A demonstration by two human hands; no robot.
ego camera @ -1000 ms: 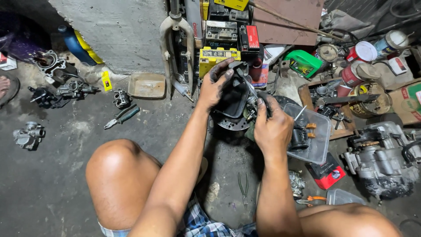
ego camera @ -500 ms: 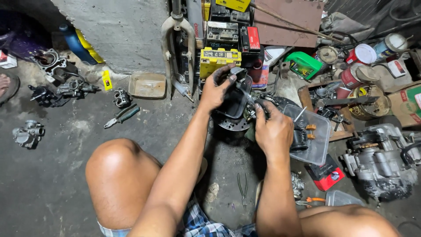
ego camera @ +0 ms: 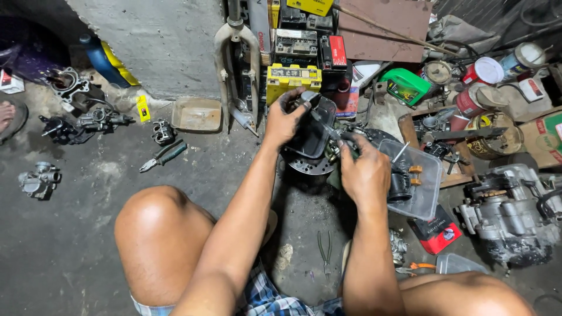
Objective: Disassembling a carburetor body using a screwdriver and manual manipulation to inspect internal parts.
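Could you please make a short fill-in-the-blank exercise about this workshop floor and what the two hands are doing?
1. The left hand grips a dark engine part, and the ______ hand works on it with a thin tool.
2. The pliers on the floor have ______ handles.
3. The battery behind the hands is ______.
4. The clear plastic tray lies beside the person's ______ hand.

Missing words: right; green; yellow; right

Dim, sharp, dark warped corners
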